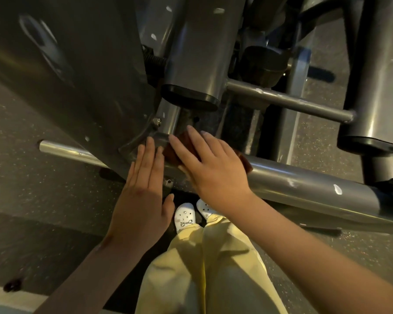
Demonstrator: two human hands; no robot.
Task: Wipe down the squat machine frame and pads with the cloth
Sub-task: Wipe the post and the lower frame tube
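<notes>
Brown cloth [174,152]: is lying bunched on the grey frame tube [304,184], mostly under the right hand [213,164], with one edge showing by the fingers and another past the heel of the palm.
Right hand: is pressing down on the cloth with fingers straight and slightly spread, gripping nothing.
Left hand [143,193]: is resting flat just beside the cloth, fingers straight and close together, with the fingertips touching the bracket where the tube is meeting the large grey panel [77,75]; it is holding nothing.
Frame tube: is running from the middle toward the lower right, showing white chips in its paint.
Upright tube: is hanging above the hands, ending in a black end cap [191,98].
Thin rod [293,102]: is crossing behind, between the uprights.
Chrome bar [66,151]: is sticking out to the left under the panel.
Person: is standing close to the machine in pale yellow trousers [213,257] and white clogs [185,217], feet just below the tube.
Floor [32,177]: is showing dark and speckled.
</notes>
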